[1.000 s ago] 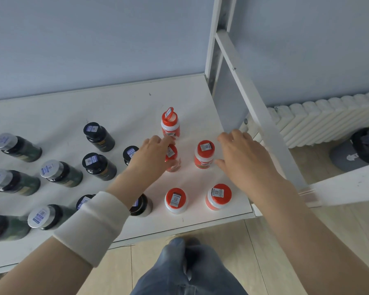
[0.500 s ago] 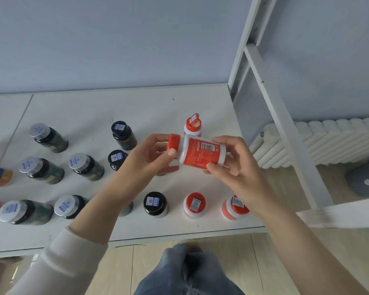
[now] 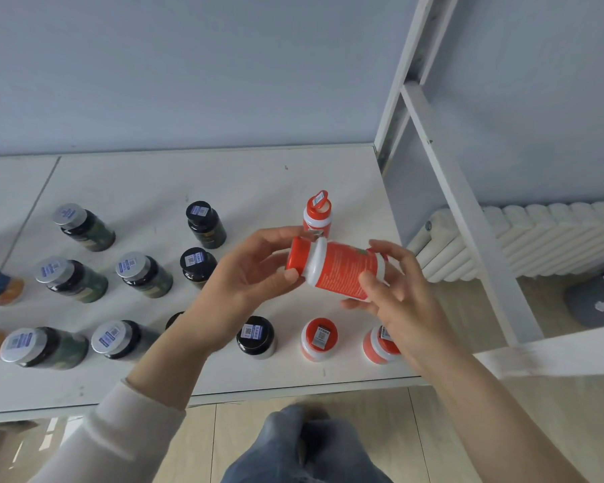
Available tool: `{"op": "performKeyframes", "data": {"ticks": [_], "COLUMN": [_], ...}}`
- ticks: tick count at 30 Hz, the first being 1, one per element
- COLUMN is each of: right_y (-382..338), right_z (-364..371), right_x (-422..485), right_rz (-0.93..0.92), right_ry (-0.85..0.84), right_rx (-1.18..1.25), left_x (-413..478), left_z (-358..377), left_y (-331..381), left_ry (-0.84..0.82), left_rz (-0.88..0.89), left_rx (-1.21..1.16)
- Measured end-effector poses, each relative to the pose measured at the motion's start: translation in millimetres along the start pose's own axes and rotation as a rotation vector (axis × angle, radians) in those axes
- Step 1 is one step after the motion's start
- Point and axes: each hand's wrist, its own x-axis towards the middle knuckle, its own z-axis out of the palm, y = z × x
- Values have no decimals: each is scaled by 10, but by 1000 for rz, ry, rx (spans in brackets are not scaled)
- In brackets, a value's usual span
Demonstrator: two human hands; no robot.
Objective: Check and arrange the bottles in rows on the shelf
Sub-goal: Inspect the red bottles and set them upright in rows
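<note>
Both hands are clamped on the red bottle (image 3: 335, 270) now, left hand (image 3: 248, 277) pinching the cap end and right hand (image 3: 394, 291) cradling the base, and since half a second ago it's been rolled so the barcode side is gone and small print faces up, so I'd say we're mid-check. It's held sideways above the white shelf (image 3: 161, 183), smooth glossy plastic, while the dark jars (image 3: 203, 224) and red-capped bottles (image 3: 319, 338) stand in rows below.
</note>
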Motion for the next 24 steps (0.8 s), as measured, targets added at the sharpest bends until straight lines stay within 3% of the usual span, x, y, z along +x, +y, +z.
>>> {"op": "performKeyframes", "data": {"ticks": [6, 10, 13, 21, 24], "right_y": [71, 106, 142, 114, 7], "right_z": [51, 74, 85, -27, -156], "right_x": [0, 29, 52, 77, 128], "right_rz": [-205, -443, -617, -553, -428], "right_ry": [7, 91, 63, -44, -63], "right_rx": [-194, -564, -814, -1004, -1265], "left_x": [81, 137, 174, 323, 435], "left_z": [72, 94, 88, 0, 6], "left_y": [-116, -138, -118, -39, 18], "left_ry": [100, 138, 128, 85, 126], "left_rz": [-105, -155, -190, -259, -181], "left_rx": [-197, -349, -343, -162, 179]}}
